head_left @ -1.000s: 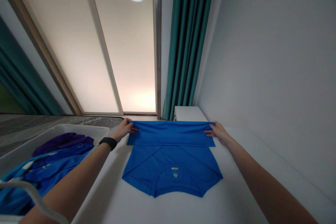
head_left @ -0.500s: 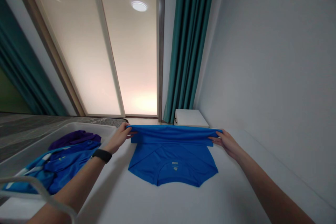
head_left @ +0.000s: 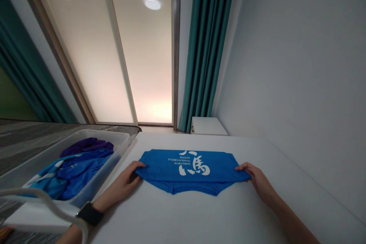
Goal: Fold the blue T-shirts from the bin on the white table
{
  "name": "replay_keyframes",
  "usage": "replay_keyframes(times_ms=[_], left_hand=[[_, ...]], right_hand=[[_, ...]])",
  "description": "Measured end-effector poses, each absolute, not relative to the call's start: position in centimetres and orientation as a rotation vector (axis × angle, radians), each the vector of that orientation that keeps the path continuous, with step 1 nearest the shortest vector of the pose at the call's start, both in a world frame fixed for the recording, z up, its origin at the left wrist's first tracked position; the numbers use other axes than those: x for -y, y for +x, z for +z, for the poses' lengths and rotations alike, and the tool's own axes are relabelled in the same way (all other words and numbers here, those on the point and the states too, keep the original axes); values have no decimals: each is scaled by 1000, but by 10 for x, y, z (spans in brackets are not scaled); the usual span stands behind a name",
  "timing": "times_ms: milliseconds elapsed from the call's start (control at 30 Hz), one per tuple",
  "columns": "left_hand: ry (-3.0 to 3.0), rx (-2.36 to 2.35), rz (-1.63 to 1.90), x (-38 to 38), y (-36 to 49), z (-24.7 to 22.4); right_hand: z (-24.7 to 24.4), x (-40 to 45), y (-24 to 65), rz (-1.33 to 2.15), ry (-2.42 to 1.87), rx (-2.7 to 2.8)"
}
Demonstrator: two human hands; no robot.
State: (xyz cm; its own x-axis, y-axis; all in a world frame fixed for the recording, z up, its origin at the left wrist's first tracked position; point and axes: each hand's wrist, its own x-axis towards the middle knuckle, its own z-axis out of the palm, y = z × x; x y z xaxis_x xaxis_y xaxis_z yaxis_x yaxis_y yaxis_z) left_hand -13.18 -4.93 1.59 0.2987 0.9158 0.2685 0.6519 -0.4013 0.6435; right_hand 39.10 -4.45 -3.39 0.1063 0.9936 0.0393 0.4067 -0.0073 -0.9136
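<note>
A blue shirt (head_left: 160, 166) lies folded over on the white table, with white lettering and characters facing up. Part of its neckline shows along the edge nearest me. My left hand (head_left: 127, 181), with a dark watch on the wrist, pinches the left end of the folded layer. At the right end, my right hand (head_left: 256, 177) grips the same layer between thumb and fingers.
To the left, a translucent bin (head_left: 126, 143) holds blue and purple clothes (head_left: 85, 171). A pale curved tube (head_left: 48, 200) crosses the lower left. Beyond the white table (head_left: 183, 221) are a small white cabinet (head_left: 210, 126) and a green curtain (head_left: 204, 45). A wall borders the right.
Both hands have come down toward me, bringing the held layer over the shirt's upper part. The white print has come into view, and the shirt's collar label is covered.
</note>
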Motion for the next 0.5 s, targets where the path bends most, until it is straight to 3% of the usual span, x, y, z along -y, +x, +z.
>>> replay_keyframes(times_ms=[167,500], left_hand=[[2297,-1366,717,48,-131,18],[2327,-1384,776,44,-135,14]], right_hand=[[-37,44,378,575,-1612,1647],[-46,45,380,449,-1451,1811]])
